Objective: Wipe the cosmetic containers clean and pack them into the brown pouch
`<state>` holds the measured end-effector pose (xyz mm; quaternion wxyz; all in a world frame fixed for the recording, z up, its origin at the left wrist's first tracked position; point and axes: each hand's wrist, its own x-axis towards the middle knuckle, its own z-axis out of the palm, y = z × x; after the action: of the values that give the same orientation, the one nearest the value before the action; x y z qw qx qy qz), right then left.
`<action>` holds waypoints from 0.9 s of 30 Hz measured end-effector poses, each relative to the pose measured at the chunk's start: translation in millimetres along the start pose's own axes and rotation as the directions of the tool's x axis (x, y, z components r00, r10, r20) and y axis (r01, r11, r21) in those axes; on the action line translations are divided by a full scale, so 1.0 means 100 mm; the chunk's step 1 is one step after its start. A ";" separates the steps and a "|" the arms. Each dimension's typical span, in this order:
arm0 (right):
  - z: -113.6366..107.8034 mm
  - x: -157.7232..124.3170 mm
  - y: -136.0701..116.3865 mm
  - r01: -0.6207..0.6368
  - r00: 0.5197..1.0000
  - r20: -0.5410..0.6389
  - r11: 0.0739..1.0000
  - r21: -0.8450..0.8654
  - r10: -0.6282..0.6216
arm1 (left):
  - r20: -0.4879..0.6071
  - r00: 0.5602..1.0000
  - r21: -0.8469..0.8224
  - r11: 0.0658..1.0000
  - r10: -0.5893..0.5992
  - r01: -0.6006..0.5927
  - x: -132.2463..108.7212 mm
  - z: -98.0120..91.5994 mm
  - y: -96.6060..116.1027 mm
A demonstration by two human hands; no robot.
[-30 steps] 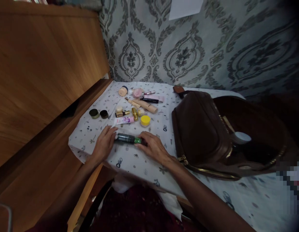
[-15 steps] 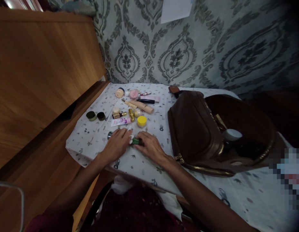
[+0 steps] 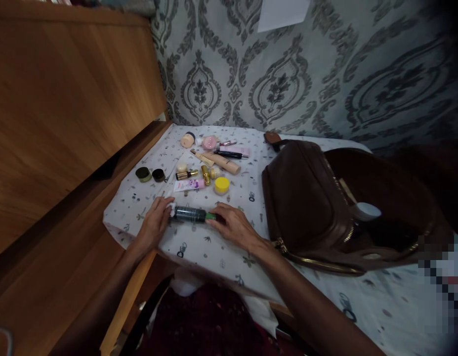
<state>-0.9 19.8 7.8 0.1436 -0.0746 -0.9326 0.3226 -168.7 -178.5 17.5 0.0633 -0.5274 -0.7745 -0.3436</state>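
Note:
A dark bottle with a green end lies sideways just over the cloth, its right end between the fingers and thumb of my right hand. At its left end my left hand is closed around a crumpled white tissue, which touches the bottle. Behind the bottle are a pink and white tube, a jar with a yellow lid, a gold tube and a black and gold lipstick.
Two small dark-lidded jars sit at the left. Farther back lie a beige tube, a black tube and a pink round container. An unzipped brown bag stands at the right; a wooden cabinet rises at the left.
My left hand has slid left along the bottle with the tissue, uncovering its dark middle. My right hand keeps its grip on the green end. The view has shifted slightly.

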 end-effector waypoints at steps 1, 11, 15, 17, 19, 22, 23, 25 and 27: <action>0.01 0.00 0.01 0.003 1.000 -0.009 1.000 0.001 -0.003 | -0.013 1.000 0.001 1.000 0.011 -0.011 0.01 0.01 0.00; 0.04 0.00 0.09 0.012 0.995 -0.100 1.000 0.027 -0.009 | 0.191 0.934 0.221 0.914 0.301 -0.340 0.25 0.45 0.54; 0.04 0.01 0.09 0.026 0.995 -0.101 0.999 0.026 -0.023 | 0.309 0.922 0.281 0.904 0.234 -0.323 0.34 0.45 0.73; 0.03 0.00 0.09 0.038 0.995 -0.097 0.999 0.030 -0.035 | 0.338 0.918 0.279 0.909 0.208 -0.309 0.35 0.36 0.67; 0.03 0.00 0.08 0.050 0.995 -0.092 0.998 0.039 -0.047 | 0.337 0.924 0.266 0.923 0.180 -0.277 0.33 0.23 0.53; 0.01 0.00 0.07 0.045 0.997 -0.071 0.998 0.054 -0.041 | 0.283 0.953 0.230 0.957 0.106 -0.174 0.24 0.03 0.26; 0.00 0.00 0.07 0.037 0.998 -0.060 0.998 0.056 -0.034 | 0.257 0.964 0.207 0.970 0.072 -0.128 0.19 -0.02 0.18; -0.02 -0.01 0.05 0.024 0.999 -0.034 0.998 0.055 -0.022 | 0.212 0.977 0.152 0.987 0.008 -0.041 0.10 -0.11 0.06; -0.04 -0.01 0.04 0.019 1.000 -0.010 0.999 0.051 -0.019 | 0.165 0.985 0.097 0.995 -0.040 0.024 -0.01 -0.15 0.01</action>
<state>1.1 24.8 8.2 0.1531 -0.0637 -0.9240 0.3446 -171.7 -187.9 29.2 0.0175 -0.5383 -0.8008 -0.2621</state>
